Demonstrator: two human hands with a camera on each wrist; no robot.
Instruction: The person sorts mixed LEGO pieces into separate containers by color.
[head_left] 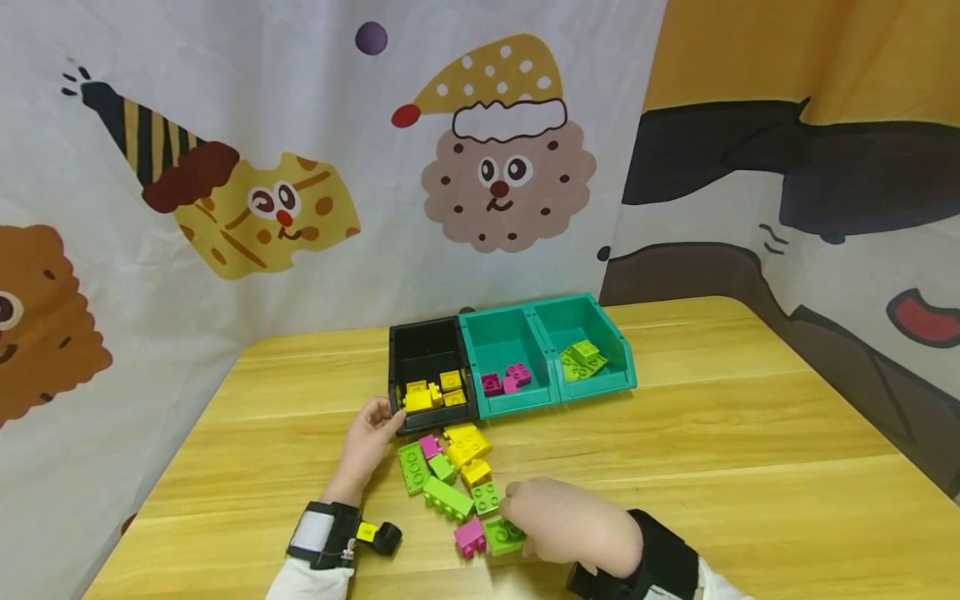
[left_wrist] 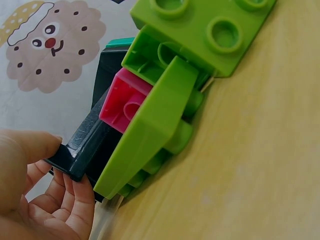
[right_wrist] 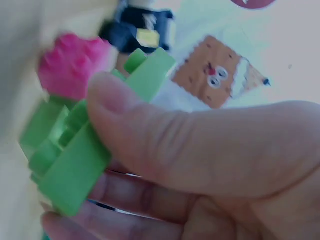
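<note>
My left hand point(head_left: 367, 437) grips the front left corner of a black bin point(left_wrist: 75, 155), thumb on top of its edge and fingers below. Several yellow building blocks point(head_left: 418, 401) lie inside that bin. Lower right, my right hand point(head_left: 573, 521) pinches a long green building block point(right_wrist: 75, 170) between thumb and fingers. Beside it on the table is a pink block point(head_left: 470, 537). Between the hands lies a loose group of blocks, with a green slab point(head_left: 413, 468), a long green block point(head_left: 447, 498), and a yellow block point(head_left: 467, 443) near the black bin.
Two teal bins join the black one in a row at the back. The middle bin point(head_left: 517, 407) holds magenta blocks point(head_left: 517, 375); the right one point(head_left: 600, 386) holds light green blocks point(head_left: 583, 360). A printed cloth point(head_left: 300, 308) hangs behind the wooden table point(head_left: 750, 433).
</note>
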